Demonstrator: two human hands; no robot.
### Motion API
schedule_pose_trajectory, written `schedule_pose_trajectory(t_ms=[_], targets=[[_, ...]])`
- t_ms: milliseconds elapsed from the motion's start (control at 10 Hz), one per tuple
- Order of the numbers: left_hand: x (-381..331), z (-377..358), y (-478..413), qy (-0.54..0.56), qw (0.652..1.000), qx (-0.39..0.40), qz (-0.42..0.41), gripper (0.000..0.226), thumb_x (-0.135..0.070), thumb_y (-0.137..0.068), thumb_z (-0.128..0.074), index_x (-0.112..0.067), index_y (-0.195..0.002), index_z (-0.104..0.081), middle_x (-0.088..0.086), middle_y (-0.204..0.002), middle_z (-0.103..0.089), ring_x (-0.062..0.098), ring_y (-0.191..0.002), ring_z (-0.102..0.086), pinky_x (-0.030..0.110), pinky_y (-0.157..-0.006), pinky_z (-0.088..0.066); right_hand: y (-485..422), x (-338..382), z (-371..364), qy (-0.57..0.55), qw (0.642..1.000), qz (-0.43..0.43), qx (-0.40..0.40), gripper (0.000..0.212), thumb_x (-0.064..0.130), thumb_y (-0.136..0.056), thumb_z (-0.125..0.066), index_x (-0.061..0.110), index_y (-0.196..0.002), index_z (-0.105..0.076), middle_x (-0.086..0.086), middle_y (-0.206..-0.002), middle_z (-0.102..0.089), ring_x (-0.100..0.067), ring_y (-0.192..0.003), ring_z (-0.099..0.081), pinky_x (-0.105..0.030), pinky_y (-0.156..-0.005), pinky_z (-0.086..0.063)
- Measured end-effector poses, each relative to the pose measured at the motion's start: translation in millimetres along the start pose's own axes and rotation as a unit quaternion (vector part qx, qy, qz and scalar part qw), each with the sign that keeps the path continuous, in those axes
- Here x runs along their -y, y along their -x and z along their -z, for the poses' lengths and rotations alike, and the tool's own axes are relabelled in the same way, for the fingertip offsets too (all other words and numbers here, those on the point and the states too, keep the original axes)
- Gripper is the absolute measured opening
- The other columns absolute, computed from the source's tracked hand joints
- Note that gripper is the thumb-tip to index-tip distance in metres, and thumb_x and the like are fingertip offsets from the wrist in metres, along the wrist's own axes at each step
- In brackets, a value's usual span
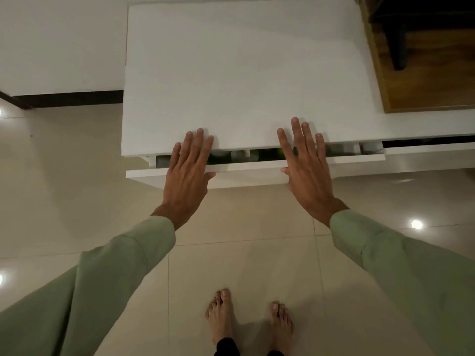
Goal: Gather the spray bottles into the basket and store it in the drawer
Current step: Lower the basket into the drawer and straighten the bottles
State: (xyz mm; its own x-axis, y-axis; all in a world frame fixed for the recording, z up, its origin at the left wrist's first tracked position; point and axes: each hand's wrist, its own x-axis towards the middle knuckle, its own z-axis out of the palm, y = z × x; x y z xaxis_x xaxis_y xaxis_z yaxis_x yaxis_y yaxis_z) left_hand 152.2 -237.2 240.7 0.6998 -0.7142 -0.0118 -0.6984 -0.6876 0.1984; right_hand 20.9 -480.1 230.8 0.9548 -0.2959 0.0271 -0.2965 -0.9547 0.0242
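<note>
white laminate: the drawer point(254, 167) front, a narrow band running from 9 o'clock to 3 o'clock across the middle of the view, standing out only a little from the cabinet body.
surface: the white cabinet top point(244, 73) fills the 12 o'clock half; it is bare, with no bottle left standing on it.
gap: a thin dark slot shows between the surface edge and the drawer front.
spray bottles: green and pale grey shapes point(240, 155) show through the slot, between the two hands; their count cannot be told.
basket: dark patches around the bottles may be its rim, but it cannot be made out for sure.
left hand: point(189, 165) at 10 o'clock of centre, flat and spread wide, fingers lying over the slot onto the surface edge, heel of the palm against the drawer front; holding nothing.
right hand: point(303, 160) at 2 o'clock of centre, likewise flat and splayed, thumb at the drawer front, fingers reaching onto the surface; holding nothing.
floor: pale glossy tiles point(244, 227) at 6 o'clock, with the person's bare feet point(246, 319) on them.
done, by judgement: gathering appears finished and the load appears to sit inside the drawer.
left, by judgement: only the last push to shut the drawer flush.
risk, by judgement: fingertips over the slot could be pinched; a tall spray head might catch the surface edge.
</note>
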Motion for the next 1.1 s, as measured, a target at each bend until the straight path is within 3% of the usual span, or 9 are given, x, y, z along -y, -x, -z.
schedule_pose_trajectory(t_ms=[100, 200, 300, 500, 800, 1000, 1100], targets=[[6, -4, -12, 0.009, 1.0, -0.017, -0.007, 0.065, -0.014, -0.102, -0.048, -0.017, -0.157, -0.015, 0.008, -0.166, -0.01, 0.028, -0.154, -0.005, 0.048, -0.124, -0.015, -16, -1, 2, -0.024, 0.999, 0.0, 0.025, 0.079, 0.008, -0.096, -0.06, 0.018, -0.159, -0.013, -0.016, -0.168, -0.007, -0.035, -0.155, -0.008, -0.054, -0.125, -0.013], [10, -9, -15, 0.007, 0.999, -0.047, -0.01, 0.06, -0.006, -0.102, -0.043, -0.019, -0.157, -0.021, 0.006, -0.165, -0.017, 0.027, -0.154, -0.009, 0.047, -0.124, -0.018, -25, -1, 6, -0.036, 0.999, -0.013, 0.019, 0.079, -0.007, -0.091, -0.058, 0.019, -0.157, -0.024, -0.017, -0.165, -0.019, -0.037, -0.153, -0.018, -0.053, -0.124, -0.019], [13, -14, -15, -0.004, 0.997, -0.072, -0.009, 0.067, 0.006, -0.098, -0.046, -0.02, -0.156, -0.024, 0.005, -0.164, -0.022, 0.027, -0.153, -0.013, 0.047, -0.122, -0.021, -32, -2, 6, -0.014, 1.0, -0.015, 0.003, 0.078, -0.009, -0.085, -0.062, 0.019, -0.153, -0.034, -0.017, -0.159, -0.033, -0.038, -0.145, -0.033, -0.052, -0.116, -0.031], [9, -12, -21, -0.014, 0.995, -0.093, 0.015, 0.064, 0.011, -0.094, -0.044, -0.02, -0.15, -0.04, 0.007, -0.156, -0.039, 0.031, -0.147, -0.032, 0.046, -0.118, -0.03, -34, 0, 2, -0.001, 1.0, -0.023, -0.014, 0.074, -0.007, -0.085, -0.065, 0.02, -0.15, -0.04, -0.016, -0.155, -0.041, -0.038, -0.14, -0.042, -0.051, -0.108, -0.04], [6, -3, -25, -0.02, 0.998, -0.043, 0.034, 0.062, 0.009, -0.096, -0.042, -0.02, -0.15, -0.038, 0.007, -0.158, -0.037, 0.033, -0.148, -0.029, 0.047, -0.119, -0.028, -34, 6, 6, -0.01, 0.999, -0.035, 0.008, 0.075, -0.008, -0.088, -0.058, 0.02, -0.153, -0.033, -0.017, -0.159, -0.033, -0.037, -0.145, -0.033, -0.052, -0.117, -0.031], [-2, 16, -25, 0.023, 0.998, 0.045, 0.044, 0.063, -0.002, -0.096, -0.051, -0.02, -0.153, -0.031, 0.007, -0.163, -0.026, 0.031, -0.151, -0.019, 0.047, -0.121, -0.026, -33, 8, 24, -0.059, 0.994, -0.035, 0.084, 0.072, 0.004, -0.094, -0.056, 0.02, -0.156, -0.025, -0.016, -0.164, -0.019, -0.036, -0.152, -0.019, -0.052, -0.122, -0.022], [-16, 43, -18, 0.061, 0.995, 0.064, 0.054, 0.061, -0.011, -0.093, -0.061, -0.02, -0.149, -0.039, 0.007, -0.156, -0.039, 0.03, -0.144, -0.037, 0.043, -0.11, -0.04, -21, 14, 49, -0.099, 0.988, -0.034, 0.112, 0.071, 0.015, -0.095, -0.06, 0.019, -0.156, -0.024, -0.013, -0.166, -0.015, -0.033, -0.152, -0.019, -0.051, -0.121, -0.026]])
